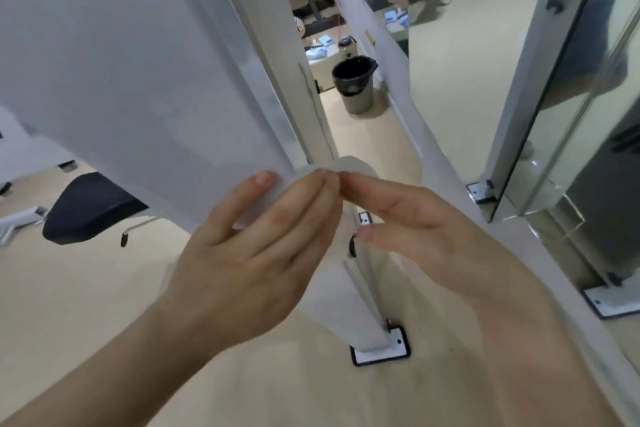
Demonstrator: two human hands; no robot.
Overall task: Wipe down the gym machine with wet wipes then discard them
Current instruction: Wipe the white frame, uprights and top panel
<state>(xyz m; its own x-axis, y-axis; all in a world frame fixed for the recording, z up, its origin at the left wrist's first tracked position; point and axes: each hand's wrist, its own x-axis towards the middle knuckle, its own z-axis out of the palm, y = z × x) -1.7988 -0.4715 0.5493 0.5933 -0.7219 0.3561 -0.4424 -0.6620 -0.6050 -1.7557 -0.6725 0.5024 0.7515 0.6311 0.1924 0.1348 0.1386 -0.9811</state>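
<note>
Centre frame: pressing a white wet wipe (353, 166) against the lower edge of the white gym machine (138, 80) with the left hand (256, 253), fingers nearly straight and laid over it; touching the same wipe with the straight fingertips of the spread right hand (415, 225), thumb apart. Upper centre, black-lined bin (355, 87) on the floor; left, black seat pad (86, 208).

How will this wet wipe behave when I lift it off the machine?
Probably floppy: the wet wipe bunches in folds where the left hand and right hand meet it. Likely very light: it looks thin and translucent. Lying against the white panel, it may cling.
</note>
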